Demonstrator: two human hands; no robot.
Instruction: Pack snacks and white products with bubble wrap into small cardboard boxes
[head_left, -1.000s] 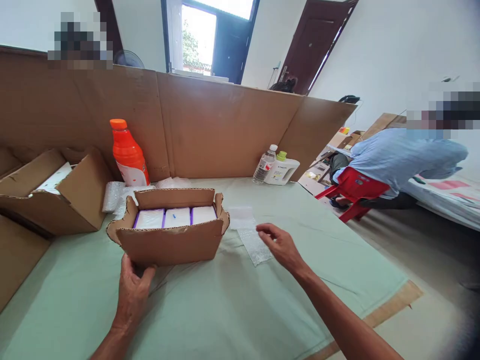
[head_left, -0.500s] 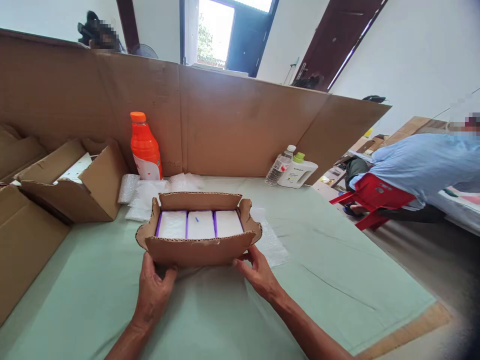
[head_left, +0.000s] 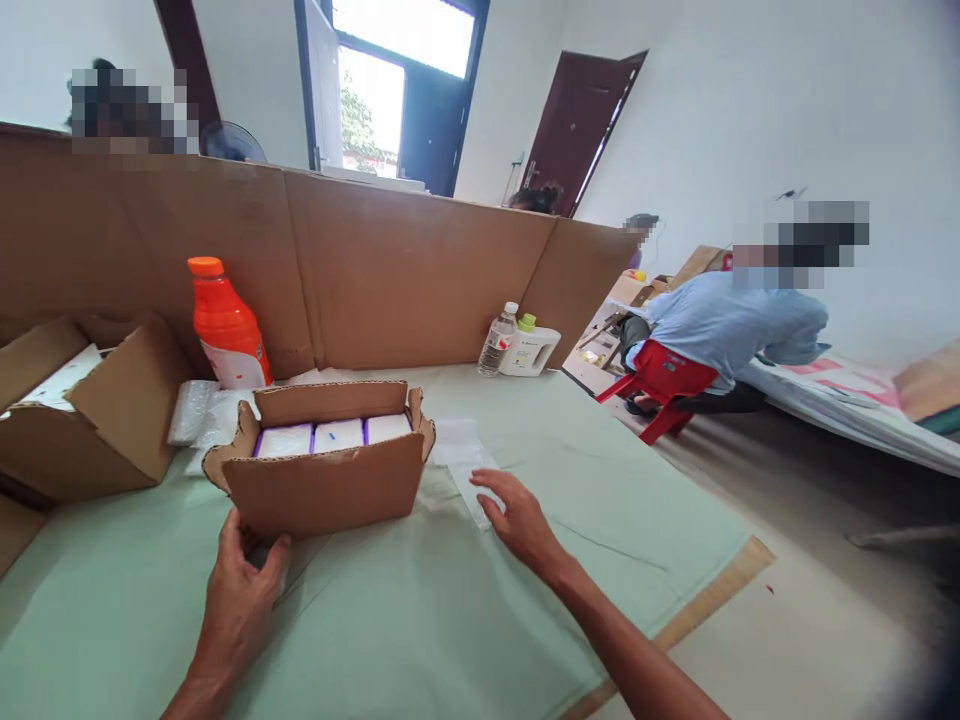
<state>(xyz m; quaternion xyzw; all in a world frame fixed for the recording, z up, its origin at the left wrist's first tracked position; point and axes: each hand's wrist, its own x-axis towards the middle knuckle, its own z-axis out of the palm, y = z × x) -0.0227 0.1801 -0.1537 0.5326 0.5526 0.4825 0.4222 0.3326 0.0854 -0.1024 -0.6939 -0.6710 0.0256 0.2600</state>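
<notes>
Open carton (head_left: 322,497): centre-left on the desk (head_left: 420,610), opening up, long axis left-to-right, right end slightly farther. Three packs (head_left: 337,436) stand inside in a row. Left hand (head_left: 241,595): spread wide at the near left lower corner; grip cannot be determined. Right hand (head_left: 519,522): loosely open, empty, beside bubble wrap (head_left: 466,490). Orange bottle (head_left: 227,325) stands behind; label print too small to read. Cardboard partition (head_left: 420,285) closes the far side.

A box (head_left: 322,490) hides white packs (head_left: 346,437) below their tops; the left edge crops a carton (head_left: 13,540)
</notes>
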